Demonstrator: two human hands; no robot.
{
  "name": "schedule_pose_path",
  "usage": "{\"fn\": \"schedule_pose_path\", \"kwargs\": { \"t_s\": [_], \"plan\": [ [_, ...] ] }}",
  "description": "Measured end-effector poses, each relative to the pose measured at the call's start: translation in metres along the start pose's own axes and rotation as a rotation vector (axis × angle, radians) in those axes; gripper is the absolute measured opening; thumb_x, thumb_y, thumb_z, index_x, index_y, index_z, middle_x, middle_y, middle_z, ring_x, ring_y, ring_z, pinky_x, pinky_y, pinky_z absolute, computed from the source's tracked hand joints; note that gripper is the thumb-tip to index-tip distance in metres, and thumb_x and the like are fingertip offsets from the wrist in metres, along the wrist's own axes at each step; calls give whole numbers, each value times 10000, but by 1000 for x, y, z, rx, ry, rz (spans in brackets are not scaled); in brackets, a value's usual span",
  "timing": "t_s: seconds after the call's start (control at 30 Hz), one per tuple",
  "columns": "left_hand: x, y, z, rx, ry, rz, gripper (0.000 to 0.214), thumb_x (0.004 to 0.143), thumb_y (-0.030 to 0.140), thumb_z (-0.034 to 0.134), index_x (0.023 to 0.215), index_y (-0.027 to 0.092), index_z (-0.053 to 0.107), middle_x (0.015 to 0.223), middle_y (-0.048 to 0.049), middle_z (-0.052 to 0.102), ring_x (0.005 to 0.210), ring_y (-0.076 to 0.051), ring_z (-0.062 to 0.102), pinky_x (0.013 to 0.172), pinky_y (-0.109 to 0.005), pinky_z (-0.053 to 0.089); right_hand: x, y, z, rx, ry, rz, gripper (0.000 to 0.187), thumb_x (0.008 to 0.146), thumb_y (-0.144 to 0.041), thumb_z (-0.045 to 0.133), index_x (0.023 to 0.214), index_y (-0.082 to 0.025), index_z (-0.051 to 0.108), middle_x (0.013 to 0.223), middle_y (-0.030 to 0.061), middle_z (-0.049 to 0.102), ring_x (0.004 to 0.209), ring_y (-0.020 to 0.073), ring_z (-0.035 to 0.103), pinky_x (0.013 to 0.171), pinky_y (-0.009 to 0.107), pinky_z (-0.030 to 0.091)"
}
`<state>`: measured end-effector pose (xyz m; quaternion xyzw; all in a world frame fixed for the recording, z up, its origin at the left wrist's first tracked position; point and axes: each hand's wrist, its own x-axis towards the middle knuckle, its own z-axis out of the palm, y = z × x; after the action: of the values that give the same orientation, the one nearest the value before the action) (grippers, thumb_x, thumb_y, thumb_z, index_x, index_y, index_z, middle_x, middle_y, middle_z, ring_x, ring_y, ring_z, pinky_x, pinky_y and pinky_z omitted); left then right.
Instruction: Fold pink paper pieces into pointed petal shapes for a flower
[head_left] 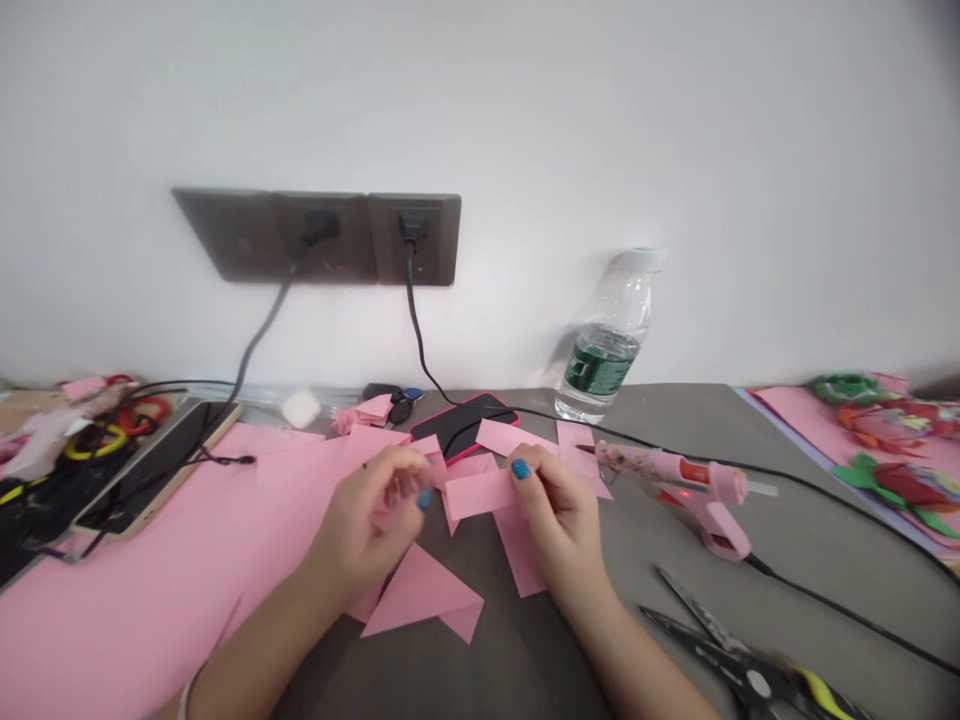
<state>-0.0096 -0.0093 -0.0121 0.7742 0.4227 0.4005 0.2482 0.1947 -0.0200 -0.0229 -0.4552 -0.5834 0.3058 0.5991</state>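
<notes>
Pink paper strip (480, 493) — level in the air above the worktop (517, 660), between both hands, running crosswise. Right hand (559, 520): fingers (536, 490) narrow, pinched on the strip's right end, blue-painted thumbnail on top. Left hand (367, 525): fingers (405, 475) curled in and narrow, tips just beside the strip's left end; hold on any paper there impossible to tell, knuckles hiding the inside of the curl. Only paper in the hands, no tool touched. Cut pieces close by — paper triangle (420, 595) just below the hands, loose strips (517, 545) under the right hand, large pink sheet (150, 600) at left, beneath the left forearm. On the right, within reach, pink glue gun (675, 475), nozzle toward the hands, black cord trailing; scissors (712, 640) near the lower edge, blades apart. Farther off, phone (465, 425) in red case, behind the strip; water bottle (604, 340) upright, near the wall. Paper flowers (892, 440) on pink card at far right.
</notes>
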Motion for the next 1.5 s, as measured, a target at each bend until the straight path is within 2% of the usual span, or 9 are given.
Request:
{"fn": "schedule_pose_path", "kwargs": {
  "t_s": [0.1, 0.27, 0.4, 0.6, 0.8, 0.93, 1.17, 1.33, 1.5],
  "plan": [
    [-5, 0, 8, 92, -105, 212, 508, 827, 239, 716, 1302, 238, 536, 1239, -95, 664, 1085, -241, 642, 906, -341, 547, -1, 0, 4, 31, -101, 85, 388, 965, -483, 522, 690, -209, 504, 622, -19, 421, 565, 139, 380, 500, 255, 313],
    [-7, -3, 13, 156, -52, 273, 294, 909, 196, 633, 1201, 227, 640, 1159, -88, 705, 1080, -223, 677, 943, -337, 567, -2, -2, 9, 69, -217, 157, 396, 952, -507, 536, 700, -202, 521, 621, -26, 451, 544, 124, 402, 499, 239, 362],
    [-7, -4, 12, 172, -25, 284, 401, 829, 292, 754, 1212, 212, 665, 1161, -104, 716, 1062, -253, 694, 938, -356, 587, -2, -3, 9, 162, -242, 253, 419, 928, -582, 540, 736, -210, 532, 626, -31, 459, 495, 119, 453, 422, 222, 411],
    [-5, -4, 12, 160, 31, 291, 313, 896, 161, 625, 1199, 210, 690, 1146, -95, 749, 1055, -219, 709, 916, -307, 588, -2, -3, 7, 288, -317, 346, 409, 926, -598, 544, 813, -206, 566, 664, -29, 513, 458, 102, 494, 424, 220, 461],
    [-6, -4, 10, 64, 33, 59, 260, 936, 186, 551, 1116, 193, 739, 1045, -76, 789, 922, -206, 738, 793, -282, 591, -4, 1, 10, 258, -339, 210, 381, 764, -486, 796, 955, -210, 616, 874, 24, 631, 745, 165, 605, 590, 235, 507],
    [-2, 0, 8, -39, -21, -205, 229, 929, 289, 562, 905, 167, 754, 769, -37, 769, 643, -177, 681, 552, -241, 516, -6, 3, 11, 213, -376, 280, 231, 884, -422, 678, 955, -212, 614, 852, 11, 604, 640, 136, 573, 556, 238, 491],
    [3, 4, 8, -163, -110, -212, 83, 817, 258, 673, 801, 181, 699, 689, 6, 708, 606, -145, 609, 543, -213, 447, -4, 4, 9, 172, -322, 191, 231, 949, -404, 581, 880, -194, 650, 830, 41, 654, 739, 167, 605, 641, 258, 499],
    [-1, -3, 5, -203, -138, -178, 267, 954, 370, 526, 878, 176, 692, 702, -23, 716, 623, -163, 629, 568, -239, 460, 17, -23, -17, 121, -189, 147, 186, 891, -380, 640, 949, -204, 640, 771, 23, 642, 695, 162, 595, 601, 249, 457],
    [0, -7, -2, -127, -178, -37, 349, 1015, 353, 400, 903, 189, 687, 698, -14, 696, 626, -152, 628, 592, -239, 448, 31, -63, -64, -204, -167, 222, 125, 856, -312, 635, 905, -197, 642, 658, -13, 580, 535, 112, 429, 496, 230, 312]
  ]
}}
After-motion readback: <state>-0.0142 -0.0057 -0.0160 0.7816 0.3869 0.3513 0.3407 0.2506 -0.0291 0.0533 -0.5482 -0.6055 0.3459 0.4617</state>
